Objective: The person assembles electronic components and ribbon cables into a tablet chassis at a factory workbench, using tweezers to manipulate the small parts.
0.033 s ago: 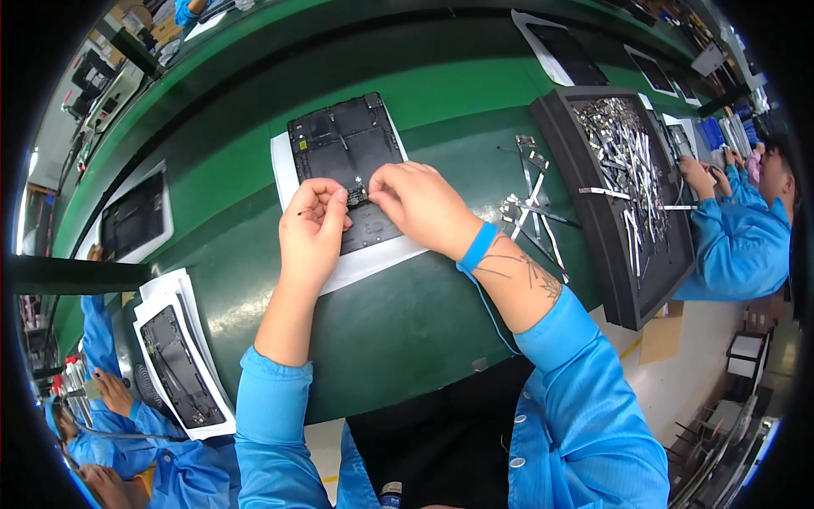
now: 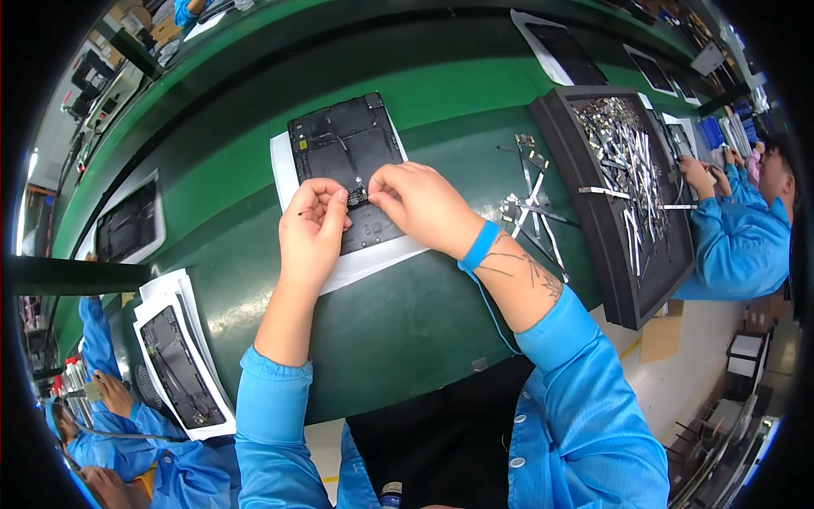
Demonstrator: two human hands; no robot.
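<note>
Left hand (image 2: 316,219): pinching board (image 2: 356,196). Right hand (image 2: 417,200): fingertips narrow beside it, grip unclear. Panel (image 2: 363,146): beneath fingers. Tray (image 2: 591,219): well right of them.

Green desk (image 2: 407,339) is spanning mid-view, bowing w/ the lens; glare patches are shining on its top. Behind, a dark strip (image 2: 381,38) is curving along the desk's far side. Dk beam (image 2: 80,276) is jutting in from L edge; dk post (image 2: 127,47) is slanting at upper L. White lights (image 2: 34,163) are glowing at far L. Lower R, pale floor (image 2: 708,348) is showing, w/ a yellow line (image 2: 630,349) running near the desk; a tan cardboard pc (image 2: 661,338) is lying there, approx. Dk rack (image 2: 748,352) is standing farther R.
</note>
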